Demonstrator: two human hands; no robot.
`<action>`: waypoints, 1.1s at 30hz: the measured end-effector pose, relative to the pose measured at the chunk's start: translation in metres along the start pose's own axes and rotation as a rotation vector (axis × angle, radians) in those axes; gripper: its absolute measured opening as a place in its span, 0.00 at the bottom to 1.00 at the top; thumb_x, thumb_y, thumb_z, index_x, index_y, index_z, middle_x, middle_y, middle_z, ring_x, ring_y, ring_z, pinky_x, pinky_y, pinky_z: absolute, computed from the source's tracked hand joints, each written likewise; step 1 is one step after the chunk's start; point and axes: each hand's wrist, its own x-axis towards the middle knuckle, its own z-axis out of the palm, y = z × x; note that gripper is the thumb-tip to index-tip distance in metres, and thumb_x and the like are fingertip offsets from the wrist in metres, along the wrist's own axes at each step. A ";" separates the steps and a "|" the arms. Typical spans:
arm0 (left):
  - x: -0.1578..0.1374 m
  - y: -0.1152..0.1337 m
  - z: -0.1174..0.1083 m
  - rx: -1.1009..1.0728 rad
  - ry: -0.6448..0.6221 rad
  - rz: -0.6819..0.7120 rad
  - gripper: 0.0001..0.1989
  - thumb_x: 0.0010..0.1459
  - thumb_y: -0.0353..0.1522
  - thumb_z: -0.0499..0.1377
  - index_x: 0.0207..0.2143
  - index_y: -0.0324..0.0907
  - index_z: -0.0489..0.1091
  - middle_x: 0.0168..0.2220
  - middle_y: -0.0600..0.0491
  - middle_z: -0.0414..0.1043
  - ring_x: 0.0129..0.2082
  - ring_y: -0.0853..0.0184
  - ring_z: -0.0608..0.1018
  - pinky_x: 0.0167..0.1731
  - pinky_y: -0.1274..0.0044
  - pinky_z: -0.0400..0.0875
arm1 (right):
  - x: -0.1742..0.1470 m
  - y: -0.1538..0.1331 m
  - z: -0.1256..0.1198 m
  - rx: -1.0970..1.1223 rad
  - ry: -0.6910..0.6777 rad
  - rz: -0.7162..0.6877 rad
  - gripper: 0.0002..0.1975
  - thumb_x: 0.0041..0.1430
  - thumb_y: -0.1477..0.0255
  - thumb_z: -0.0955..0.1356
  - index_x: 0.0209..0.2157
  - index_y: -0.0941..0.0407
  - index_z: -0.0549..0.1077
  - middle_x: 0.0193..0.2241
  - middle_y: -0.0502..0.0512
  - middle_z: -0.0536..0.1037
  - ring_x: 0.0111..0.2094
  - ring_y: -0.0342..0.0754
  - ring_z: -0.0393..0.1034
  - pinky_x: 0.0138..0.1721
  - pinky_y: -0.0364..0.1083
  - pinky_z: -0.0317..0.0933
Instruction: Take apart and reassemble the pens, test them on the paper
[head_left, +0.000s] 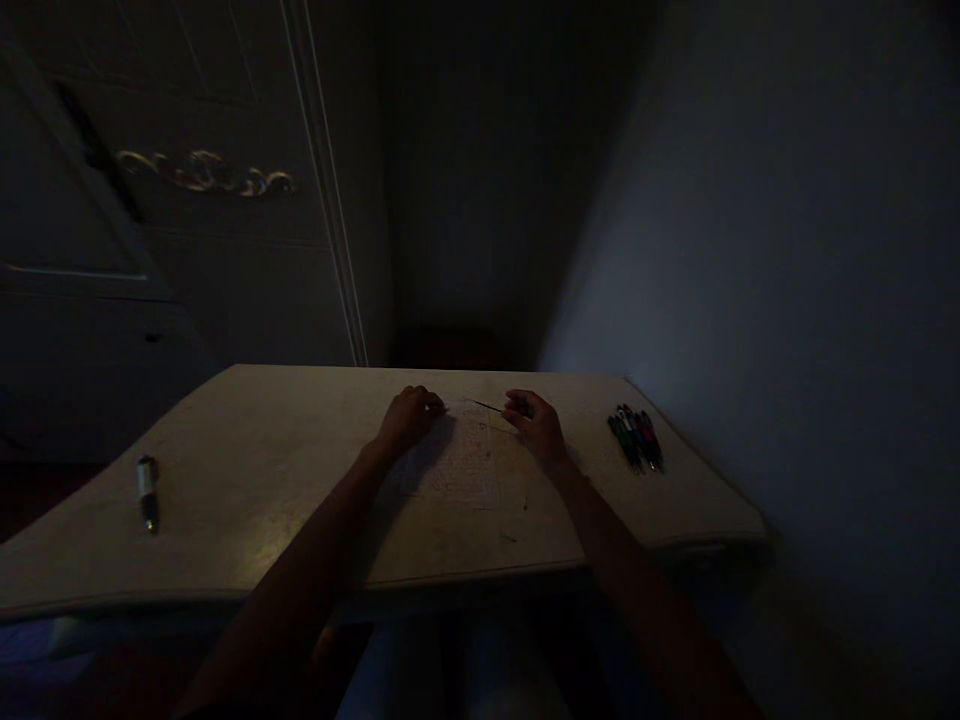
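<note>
My right hand (pixel 534 422) pinches one end of a thin dark pen refill (pixel 489 406) between thumb and fingers. The refill points left, its pale tip aimed toward my other hand and held above the table. My left hand (pixel 411 414) is closed, thumb and fingertips pressed together; whether a small piece is between them is too dark to make out. Beneath and between both hands lies a thin sheet with faint printing (pixel 457 465), flat on the pale tabletop (pixel 300 440).
A bunch of several pens (pixel 636 438) lies at the table's right side. One thick, pale-and-dark pen (pixel 148 494) lies far left. Small specks (pixel 508 538) dot the surface near the front edge. A wall (pixel 750 250) borders the right; a decorated cabinet (pixel 225 250) stands behind left. Light is dim.
</note>
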 end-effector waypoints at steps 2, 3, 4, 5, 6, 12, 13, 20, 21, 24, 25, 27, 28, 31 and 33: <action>0.003 0.003 -0.001 -0.206 0.039 -0.022 0.13 0.56 0.42 0.60 0.28 0.42 0.75 0.32 0.48 0.77 0.33 0.63 0.77 0.36 0.72 0.70 | 0.001 0.001 0.000 0.012 0.029 -0.008 0.19 0.47 0.65 0.72 0.42 0.57 0.75 0.34 0.55 0.78 0.35 0.48 0.74 0.40 0.49 0.69; 0.005 0.005 -0.001 -0.339 0.067 -0.054 0.16 0.55 0.44 0.60 0.29 0.41 0.74 0.31 0.49 0.77 0.32 0.64 0.77 0.34 0.73 0.70 | 0.002 0.001 0.000 0.021 0.046 -0.015 0.20 0.47 0.64 0.72 0.42 0.57 0.74 0.34 0.55 0.78 0.35 0.48 0.74 0.41 0.49 0.69; 0.006 0.007 -0.002 -0.470 0.083 -0.096 0.18 0.54 0.47 0.61 0.30 0.40 0.73 0.30 0.49 0.77 0.30 0.65 0.77 0.31 0.74 0.70 | 0.002 0.002 0.000 0.035 0.063 -0.019 0.20 0.47 0.64 0.73 0.43 0.57 0.74 0.34 0.55 0.78 0.35 0.48 0.74 0.41 0.49 0.69; 0.007 0.007 -0.003 -0.596 0.136 -0.148 0.20 0.53 0.49 0.61 0.31 0.39 0.72 0.29 0.48 0.77 0.29 0.66 0.76 0.30 0.75 0.69 | 0.003 0.002 -0.001 0.050 0.072 -0.022 0.20 0.47 0.64 0.73 0.43 0.57 0.74 0.34 0.55 0.78 0.35 0.48 0.74 0.41 0.50 0.69; 0.008 0.007 -0.004 -0.712 0.185 -0.187 0.22 0.52 0.50 0.61 0.32 0.39 0.71 0.31 0.47 0.78 0.29 0.66 0.77 0.30 0.75 0.70 | 0.003 0.002 -0.001 0.063 0.082 -0.022 0.20 0.47 0.64 0.73 0.43 0.57 0.74 0.34 0.56 0.78 0.35 0.48 0.74 0.41 0.50 0.69; 0.007 -0.002 -0.002 -0.848 0.227 -0.311 0.24 0.49 0.50 0.64 0.36 0.39 0.68 0.36 0.44 0.79 0.36 0.62 0.80 0.32 0.74 0.71 | 0.005 0.001 -0.001 0.119 0.093 -0.007 0.21 0.46 0.64 0.74 0.42 0.56 0.74 0.33 0.55 0.78 0.35 0.48 0.74 0.42 0.50 0.70; 0.006 -0.003 0.000 -0.777 0.213 -0.282 0.22 0.49 0.48 0.64 0.35 0.39 0.69 0.34 0.46 0.78 0.35 0.62 0.80 0.33 0.74 0.71 | 0.005 0.001 -0.001 0.130 0.088 -0.006 0.21 0.46 0.64 0.74 0.42 0.56 0.74 0.33 0.55 0.78 0.35 0.48 0.74 0.42 0.50 0.70; -0.004 -0.004 0.021 -0.316 0.060 -0.006 0.07 0.57 0.36 0.58 0.33 0.43 0.73 0.35 0.51 0.78 0.37 0.63 0.79 0.40 0.72 0.72 | 0.000 -0.004 0.002 0.041 0.045 -0.057 0.18 0.48 0.66 0.72 0.42 0.56 0.75 0.33 0.55 0.78 0.35 0.49 0.74 0.42 0.50 0.69; -0.004 -0.005 0.022 -0.297 0.051 -0.004 0.06 0.57 0.35 0.58 0.33 0.43 0.73 0.35 0.51 0.79 0.37 0.63 0.79 0.41 0.71 0.72 | -0.001 -0.005 0.002 0.021 0.026 -0.068 0.18 0.48 0.67 0.72 0.43 0.55 0.75 0.33 0.54 0.78 0.35 0.49 0.74 0.42 0.50 0.69; -0.004 -0.007 0.025 -0.243 0.047 -0.003 0.05 0.57 0.32 0.58 0.34 0.43 0.73 0.36 0.51 0.79 0.38 0.63 0.79 0.42 0.71 0.72 | -0.004 -0.009 0.002 -0.023 -0.007 -0.091 0.17 0.49 0.69 0.71 0.43 0.55 0.75 0.33 0.54 0.78 0.35 0.48 0.74 0.43 0.50 0.69; -0.004 -0.008 0.025 -0.229 0.049 0.005 0.05 0.57 0.32 0.58 0.34 0.43 0.73 0.37 0.51 0.79 0.38 0.63 0.79 0.42 0.71 0.73 | -0.004 -0.009 0.002 -0.033 -0.009 -0.097 0.17 0.49 0.70 0.71 0.43 0.55 0.75 0.33 0.53 0.78 0.36 0.48 0.74 0.44 0.50 0.69; -0.002 -0.009 0.024 -0.211 0.054 0.037 0.06 0.57 0.30 0.57 0.34 0.42 0.73 0.36 0.50 0.79 0.37 0.63 0.80 0.41 0.72 0.73 | -0.004 -0.009 0.002 -0.048 -0.009 -0.104 0.17 0.49 0.70 0.71 0.43 0.55 0.75 0.33 0.53 0.78 0.35 0.48 0.74 0.43 0.50 0.69; -0.002 -0.009 0.023 -0.204 0.053 0.058 0.06 0.57 0.30 0.57 0.34 0.42 0.73 0.36 0.50 0.79 0.37 0.63 0.80 0.41 0.72 0.72 | -0.004 -0.008 0.002 -0.052 -0.010 -0.104 0.17 0.49 0.70 0.71 0.43 0.55 0.75 0.33 0.53 0.78 0.35 0.48 0.74 0.43 0.50 0.69; -0.002 -0.008 0.021 -0.186 0.037 0.091 0.06 0.57 0.30 0.56 0.34 0.43 0.73 0.35 0.50 0.79 0.37 0.63 0.80 0.41 0.72 0.72 | -0.003 -0.007 0.002 -0.055 -0.012 -0.100 0.17 0.49 0.70 0.71 0.43 0.55 0.75 0.33 0.54 0.79 0.35 0.48 0.74 0.43 0.50 0.69; -0.002 -0.007 0.020 -0.169 0.032 0.079 0.05 0.57 0.30 0.57 0.34 0.43 0.74 0.36 0.50 0.79 0.37 0.63 0.80 0.41 0.72 0.72 | -0.003 -0.007 0.002 -0.052 -0.012 -0.101 0.17 0.49 0.71 0.71 0.44 0.55 0.75 0.33 0.54 0.79 0.35 0.48 0.75 0.44 0.50 0.69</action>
